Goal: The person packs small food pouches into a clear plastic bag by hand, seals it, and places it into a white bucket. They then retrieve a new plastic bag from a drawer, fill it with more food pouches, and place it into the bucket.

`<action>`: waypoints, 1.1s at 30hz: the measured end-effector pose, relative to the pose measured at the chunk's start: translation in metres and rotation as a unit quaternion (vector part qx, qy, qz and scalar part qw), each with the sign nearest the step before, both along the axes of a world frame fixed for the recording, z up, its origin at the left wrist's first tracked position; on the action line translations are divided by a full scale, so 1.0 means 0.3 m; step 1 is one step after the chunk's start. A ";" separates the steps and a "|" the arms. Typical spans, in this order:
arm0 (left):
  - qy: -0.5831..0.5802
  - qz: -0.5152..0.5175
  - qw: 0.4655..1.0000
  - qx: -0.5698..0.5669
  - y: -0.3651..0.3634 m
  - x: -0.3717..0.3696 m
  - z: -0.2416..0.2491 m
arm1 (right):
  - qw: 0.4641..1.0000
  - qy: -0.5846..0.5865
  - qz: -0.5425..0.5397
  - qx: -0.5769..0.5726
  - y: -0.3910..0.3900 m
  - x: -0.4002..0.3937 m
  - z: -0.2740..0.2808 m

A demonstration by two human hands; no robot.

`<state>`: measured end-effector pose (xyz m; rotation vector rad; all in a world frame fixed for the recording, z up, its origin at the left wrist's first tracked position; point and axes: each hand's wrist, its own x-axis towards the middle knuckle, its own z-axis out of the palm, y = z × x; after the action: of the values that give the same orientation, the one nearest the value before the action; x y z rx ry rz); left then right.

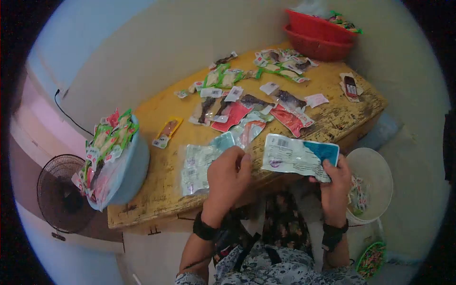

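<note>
My right hand [336,187] grips the lower right corner of a white and teal printed packet [294,156], held up over the table's front edge. My left hand [230,173] is over the table with its fingers curled; whether anything is between them is hidden. Beside it and partly behind it lie white and teal packets [194,166] on the yellow worn table [161,199]. Farther back are red packets [292,119] and clear packets with dark pieces [256,102].
A blue tub [137,161] full of packets stands at the left, near a fan [64,194]. Green-edged packets [223,77], a phone [350,87] and red basins [320,38] are at the back. A white bucket [377,171] stands at the right.
</note>
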<state>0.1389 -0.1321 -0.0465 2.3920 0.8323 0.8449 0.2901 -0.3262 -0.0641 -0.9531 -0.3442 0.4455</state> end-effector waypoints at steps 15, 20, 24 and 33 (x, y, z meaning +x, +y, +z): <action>-0.175 -0.023 0.984 -0.021 -0.006 -0.061 -0.046 | 0.948 -0.254 -0.074 -0.179 0.091 -0.084 -0.023; -0.202 -0.030 0.978 -0.045 -0.014 -0.082 -0.055 | 0.971 -0.170 -0.152 -0.069 0.090 -0.080 0.036; -0.233 -0.020 0.972 -0.033 -0.016 -0.084 -0.064 | 0.961 -0.213 -0.154 -0.085 0.116 -0.089 0.004; -0.240 -0.023 0.968 0.063 -0.037 -0.090 -0.052 | 0.984 -0.136 0.015 -0.116 0.179 -0.188 0.013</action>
<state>0.1118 -0.1433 -0.0620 2.1533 0.5393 1.4187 0.2337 -0.2725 -0.0603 -1.2430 -0.5641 0.3883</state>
